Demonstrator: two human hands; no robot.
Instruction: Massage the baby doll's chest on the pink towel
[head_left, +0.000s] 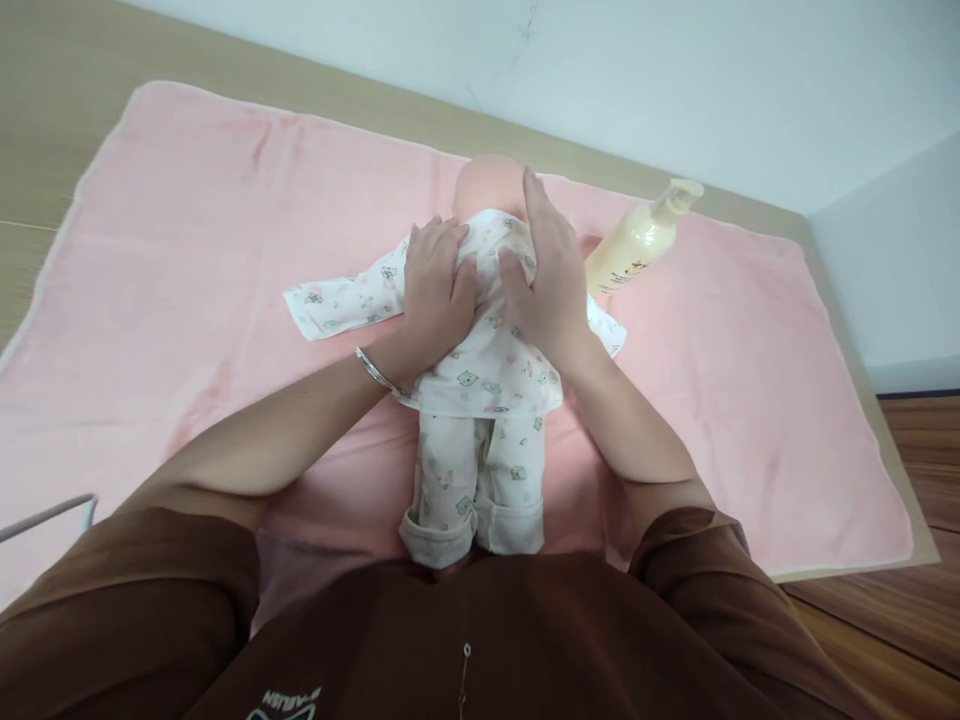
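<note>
Both hands lie flat on a baby doll point(480, 370) stretched out on a pink towel point(187, 250). The left hand point(435, 285) rests open, palm down, on the doll's upper back; the right hand point(551, 270) lies open just beside it, its fingers reaching the doll's bare head. Just beyond the right hand lies a cream pump bottle point(637, 245). A bracelet point(375, 372) circles the left wrist.

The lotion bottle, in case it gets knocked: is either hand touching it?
No: the lotion bottle lies apart, while left hand and right hand rest on the doll.
</note>
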